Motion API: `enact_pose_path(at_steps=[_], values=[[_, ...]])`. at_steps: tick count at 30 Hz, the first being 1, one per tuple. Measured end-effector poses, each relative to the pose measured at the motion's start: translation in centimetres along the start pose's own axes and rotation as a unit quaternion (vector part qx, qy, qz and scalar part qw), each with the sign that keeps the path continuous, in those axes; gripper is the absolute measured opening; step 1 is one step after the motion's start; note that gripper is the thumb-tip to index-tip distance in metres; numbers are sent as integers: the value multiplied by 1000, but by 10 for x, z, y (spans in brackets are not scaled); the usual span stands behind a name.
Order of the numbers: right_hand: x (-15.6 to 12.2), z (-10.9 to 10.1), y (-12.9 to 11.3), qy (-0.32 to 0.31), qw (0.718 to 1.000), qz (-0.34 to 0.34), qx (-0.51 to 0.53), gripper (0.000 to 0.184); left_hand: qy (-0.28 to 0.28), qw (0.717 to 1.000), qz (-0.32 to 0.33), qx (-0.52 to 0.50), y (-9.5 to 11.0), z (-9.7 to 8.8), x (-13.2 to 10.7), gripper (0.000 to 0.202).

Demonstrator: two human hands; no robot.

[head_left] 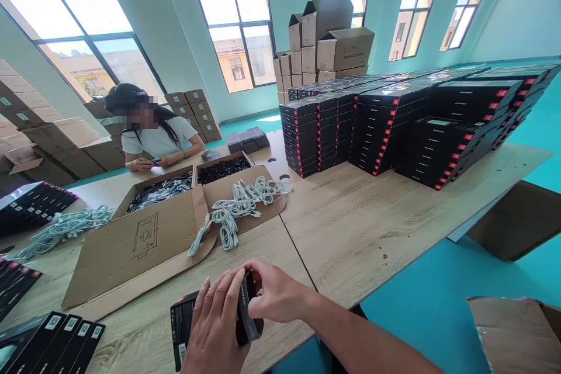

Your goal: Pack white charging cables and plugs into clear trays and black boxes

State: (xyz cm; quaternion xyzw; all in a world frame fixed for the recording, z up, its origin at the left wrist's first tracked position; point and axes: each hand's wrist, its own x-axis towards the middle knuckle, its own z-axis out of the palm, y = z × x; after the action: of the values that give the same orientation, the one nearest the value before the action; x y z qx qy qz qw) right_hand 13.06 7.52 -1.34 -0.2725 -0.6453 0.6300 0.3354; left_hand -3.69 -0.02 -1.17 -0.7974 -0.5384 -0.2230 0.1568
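A black product box (180,322) lies near the table's front edge, partly covered by my hands. My left hand (218,321) wraps over the top of it with the fingers together. At its right end, my right hand (279,294) pinches the box's end panel (249,304) between thumb and fingers. Whether that panel is open or closed I cannot tell. Just beyond my hands, bundled white cables (228,216) lie on a flattened piece of cardboard (144,257).
Tall stacks of black boxes (372,128) fill the table's far right. More black boxes (65,339) stand at the near left. Open cartons of small parts (223,169) sit before a co-worker (162,134). The table edge drops to the floor beside my right arm.
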Motion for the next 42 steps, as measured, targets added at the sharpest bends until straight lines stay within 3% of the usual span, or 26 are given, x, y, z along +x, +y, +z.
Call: enact_pose_path(at_steps=[5,10,13,16,18,22,25,29,31,35,39,41,42], values=[[0,4,-2,52,998,-16,-12,55,-4,1000,18,0,-3,-2,4,81],[3,3,1,103,995,-5,0,55,2,999,-14,-43,-7,-6,5,77],[0,5,-2,173,973,-112,-107,61,16,999,-51,5,-6,-6,4,73],[-5,10,-9,200,933,-186,-232,35,37,992,-87,88,-3,-4,5,71],[-7,14,-11,167,943,-137,-255,24,46,985,-104,132,-1,-2,7,72],[1,17,-5,107,983,20,-150,21,53,980,-108,158,0,0,7,76],[15,12,5,122,991,33,-39,43,46,981,-111,153,-5,1,4,79],[35,-9,13,129,978,38,159,49,23,977,-113,178,-19,-4,-3,76],[46,-26,15,121,972,68,192,55,6,974,-126,189,-28,-6,-8,69],[65,-68,17,91,982,99,135,51,-64,959,-198,191,-59,-10,-20,70],[79,-100,20,15,987,157,11,36,-151,907,-341,197,-95,-11,-34,86],[84,-108,19,-23,980,183,-74,33,-141,899,-359,204,-102,-9,-41,90],[88,-110,18,-37,973,191,-122,31,-115,909,-344,204,-100,-6,-44,88]])
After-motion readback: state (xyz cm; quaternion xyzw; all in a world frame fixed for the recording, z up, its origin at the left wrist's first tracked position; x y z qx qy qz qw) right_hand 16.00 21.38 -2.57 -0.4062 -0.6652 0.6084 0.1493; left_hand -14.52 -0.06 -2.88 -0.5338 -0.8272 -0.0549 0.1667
